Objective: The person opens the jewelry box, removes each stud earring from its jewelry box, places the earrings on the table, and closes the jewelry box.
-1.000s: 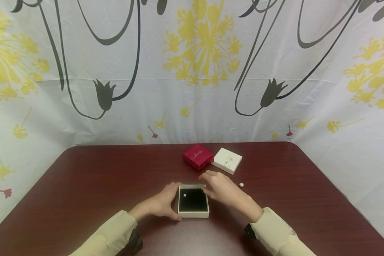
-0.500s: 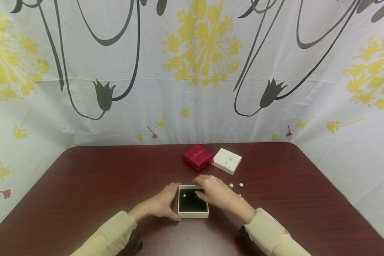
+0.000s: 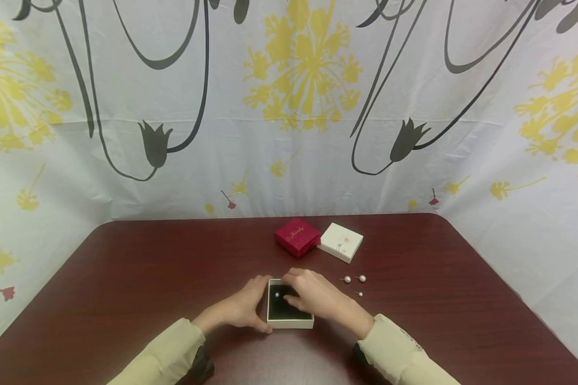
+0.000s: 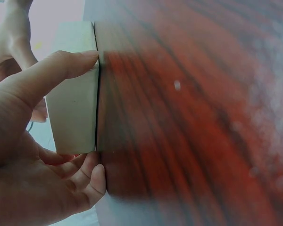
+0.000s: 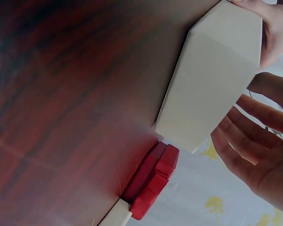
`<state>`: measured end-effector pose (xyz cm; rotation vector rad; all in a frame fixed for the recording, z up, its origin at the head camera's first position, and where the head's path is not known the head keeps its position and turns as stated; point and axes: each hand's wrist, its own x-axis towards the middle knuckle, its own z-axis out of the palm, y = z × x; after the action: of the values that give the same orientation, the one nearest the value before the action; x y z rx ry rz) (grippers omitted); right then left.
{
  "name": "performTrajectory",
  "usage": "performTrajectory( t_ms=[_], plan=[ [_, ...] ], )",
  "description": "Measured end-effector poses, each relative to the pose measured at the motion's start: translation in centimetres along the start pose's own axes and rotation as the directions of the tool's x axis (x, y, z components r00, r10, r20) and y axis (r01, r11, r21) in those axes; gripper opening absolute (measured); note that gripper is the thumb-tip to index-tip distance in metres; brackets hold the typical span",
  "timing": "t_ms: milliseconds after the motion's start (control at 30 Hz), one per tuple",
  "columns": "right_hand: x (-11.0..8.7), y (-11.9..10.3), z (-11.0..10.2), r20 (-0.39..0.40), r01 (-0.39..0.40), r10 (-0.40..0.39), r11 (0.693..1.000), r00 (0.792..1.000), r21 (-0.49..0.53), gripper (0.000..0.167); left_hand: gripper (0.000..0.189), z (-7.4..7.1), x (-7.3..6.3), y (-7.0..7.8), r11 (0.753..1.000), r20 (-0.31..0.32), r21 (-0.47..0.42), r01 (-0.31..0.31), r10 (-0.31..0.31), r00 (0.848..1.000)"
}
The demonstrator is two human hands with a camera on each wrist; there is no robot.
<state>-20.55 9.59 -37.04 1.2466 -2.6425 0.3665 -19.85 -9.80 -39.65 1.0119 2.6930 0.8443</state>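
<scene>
A small white jewellery box (image 3: 290,324), lidless with a black pad inside, sits on the table. One small pearl (image 3: 276,294) shows on the pad near its left side. My left hand (image 3: 243,306) holds the box from the left; in the left wrist view its thumb (image 4: 61,66) lies across the front wall (image 4: 74,113). My right hand (image 3: 313,293) is over the right part of the box, fingers bent down toward the pad, thumb and fingertips just right of the pearl. From the right wrist, its fingers (image 5: 245,136) appear apart behind the box wall (image 5: 217,70).
Three loose pearls with thin stems lie right of the box: two larger pearls (image 3: 362,278) and a smaller pearl (image 3: 360,294). Behind stand a red jewellery box (image 3: 297,236) and a white printed lid or box (image 3: 341,242), side by side. A patterned curtain (image 3: 197,160) hangs behind the table.
My right hand has moved left over the box, closer to the pearl, uncovering the loose pearls on the table. The left hand has stayed on the box.
</scene>
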Motion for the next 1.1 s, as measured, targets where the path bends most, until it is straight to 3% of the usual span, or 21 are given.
performTrajectory(
  t_ms=[433,1100],
  plan=[
    [0.6,-0.7,0.6,0.067,0.024,-0.024,1.000,0.997,0.008,0.023,0.088,0.2,0.1,-0.1,1.000,-0.002,-0.002,-0.007,0.007,1.000],
    [1.2,-1.5,1.1,0.068,0.068,-0.064,0.996,0.996,-0.059,0.010,0.088,0.1,0.0,-0.1,1.000,0.002,-0.015,-0.008,0.008,1.000]
  ],
)
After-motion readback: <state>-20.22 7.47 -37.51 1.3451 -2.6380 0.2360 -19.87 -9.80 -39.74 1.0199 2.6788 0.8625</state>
